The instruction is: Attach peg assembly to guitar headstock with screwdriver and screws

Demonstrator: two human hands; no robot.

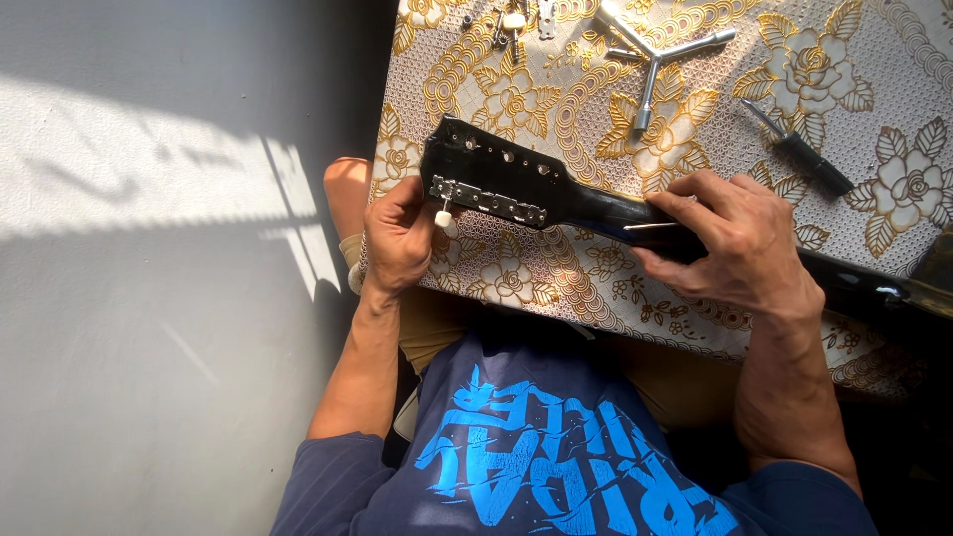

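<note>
A black guitar headstock (493, 164) lies face down on a gold floral tablecloth (516, 99), its neck (606, 210) running right. A silver tuner plate (488, 201) is fixed along its near edge. My left hand (397, 238) pinches a small white tuning peg (444, 217) at the plate's left end. My right hand (730, 243) wraps over the neck and holds it down.
A silver cross-shaped wrench (655, 55) lies at the table's far middle. A black-handled screwdriver (806, 151) rests to the right of it. Several small metal parts and a white peg (511, 20) sit near the far edge. Grey floor lies to the left.
</note>
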